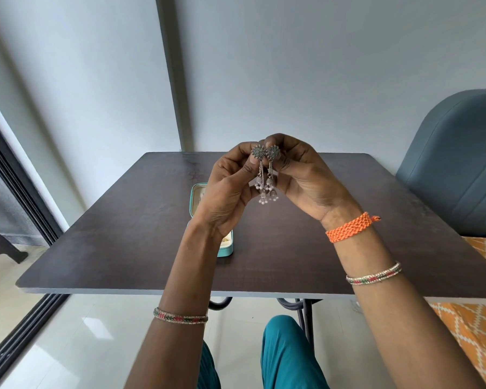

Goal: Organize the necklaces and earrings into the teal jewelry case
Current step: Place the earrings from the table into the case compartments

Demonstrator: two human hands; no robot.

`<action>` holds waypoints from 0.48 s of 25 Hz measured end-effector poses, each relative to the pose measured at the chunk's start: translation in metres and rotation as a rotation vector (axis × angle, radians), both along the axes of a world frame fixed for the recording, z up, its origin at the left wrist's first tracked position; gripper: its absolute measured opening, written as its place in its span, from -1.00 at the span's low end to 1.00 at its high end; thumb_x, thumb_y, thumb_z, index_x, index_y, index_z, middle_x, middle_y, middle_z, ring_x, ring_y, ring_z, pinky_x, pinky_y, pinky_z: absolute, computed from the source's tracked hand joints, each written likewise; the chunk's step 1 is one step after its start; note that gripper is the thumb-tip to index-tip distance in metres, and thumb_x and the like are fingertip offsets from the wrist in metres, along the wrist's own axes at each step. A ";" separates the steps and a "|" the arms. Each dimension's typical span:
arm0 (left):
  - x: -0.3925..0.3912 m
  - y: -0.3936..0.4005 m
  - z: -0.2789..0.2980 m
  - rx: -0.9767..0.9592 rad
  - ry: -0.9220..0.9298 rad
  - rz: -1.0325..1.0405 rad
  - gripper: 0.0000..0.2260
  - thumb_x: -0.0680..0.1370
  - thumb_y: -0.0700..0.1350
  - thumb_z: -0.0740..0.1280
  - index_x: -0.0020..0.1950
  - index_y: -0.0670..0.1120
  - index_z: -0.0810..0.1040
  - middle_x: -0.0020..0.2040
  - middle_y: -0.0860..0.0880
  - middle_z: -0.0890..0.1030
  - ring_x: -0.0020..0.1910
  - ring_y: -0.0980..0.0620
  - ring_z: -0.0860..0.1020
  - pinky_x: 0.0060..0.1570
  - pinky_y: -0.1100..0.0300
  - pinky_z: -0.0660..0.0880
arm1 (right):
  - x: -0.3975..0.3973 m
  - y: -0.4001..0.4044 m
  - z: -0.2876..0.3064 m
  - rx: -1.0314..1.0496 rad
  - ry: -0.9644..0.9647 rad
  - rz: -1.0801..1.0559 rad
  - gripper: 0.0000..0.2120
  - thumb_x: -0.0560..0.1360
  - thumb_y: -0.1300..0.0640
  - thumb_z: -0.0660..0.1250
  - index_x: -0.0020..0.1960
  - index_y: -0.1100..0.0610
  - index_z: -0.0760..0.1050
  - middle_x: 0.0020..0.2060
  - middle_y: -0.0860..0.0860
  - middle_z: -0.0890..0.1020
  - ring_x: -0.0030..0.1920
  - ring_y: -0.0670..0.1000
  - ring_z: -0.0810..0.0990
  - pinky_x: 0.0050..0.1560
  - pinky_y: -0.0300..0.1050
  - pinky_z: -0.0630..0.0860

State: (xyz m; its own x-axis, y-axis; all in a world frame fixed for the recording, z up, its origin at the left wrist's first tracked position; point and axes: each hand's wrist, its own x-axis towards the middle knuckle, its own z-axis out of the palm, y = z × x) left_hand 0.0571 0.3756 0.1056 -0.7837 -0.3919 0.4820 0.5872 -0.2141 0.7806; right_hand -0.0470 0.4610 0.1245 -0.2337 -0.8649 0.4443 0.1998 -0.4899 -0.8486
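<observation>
Worktop (292, 248): we see a dark wood-grain square top against a pale wall; everything below is placed relative to it.
Chair (458, 164): a blue-grey padded chair stands at the worktop's right far side.
Legs: our teal trousers (286, 357) show under the worktop's near edge.
Left hand (230, 189): raised above the worktop's middle, palm towards us, fingers (243, 158) curled and pinching the top of the left earring.
Right hand (303, 178): raised beside the left above the worktop's middle, fingers curled and pinching the top of the right earring.
Teal jewelry case (225, 249): it lies open on the worktop left of centre, largely hidden behind our left hand and wrist; we cannot tell what its cream compartments hold.
Wristwear: an orange braided band (348, 227) and a beaded bangle (373, 276) on the right forearm, a matching bangle (180, 316) on the left.
Earrings (265, 175): a silver pair with round flower tops touching side by side, chains and small bells with white beads hanging above the worktop between our palms.
</observation>
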 end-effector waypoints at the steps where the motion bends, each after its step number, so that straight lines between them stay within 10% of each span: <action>1: 0.001 0.001 0.001 -0.007 0.001 0.008 -0.73 0.55 -0.23 0.24 -0.24 0.02 0.64 -0.30 0.07 0.62 -0.35 0.15 0.55 -0.37 0.26 0.51 | 0.000 0.000 0.001 -0.001 0.008 -0.002 -0.77 0.40 0.27 0.26 -0.24 0.01 0.63 -0.26 -0.06 0.64 -0.22 -0.09 0.57 -0.21 -0.22 0.53; 12: 0.005 0.003 0.003 0.003 0.016 0.003 -0.87 0.40 -0.14 0.31 -0.24 0.02 0.65 -0.28 0.06 0.63 -0.31 0.15 0.57 -0.31 0.27 0.53 | 0.004 0.002 0.001 -0.005 0.024 0.002 -0.75 0.41 0.29 0.25 -0.24 0.01 0.63 -0.28 -0.06 0.63 -0.25 -0.10 0.57 -0.23 -0.22 0.54</action>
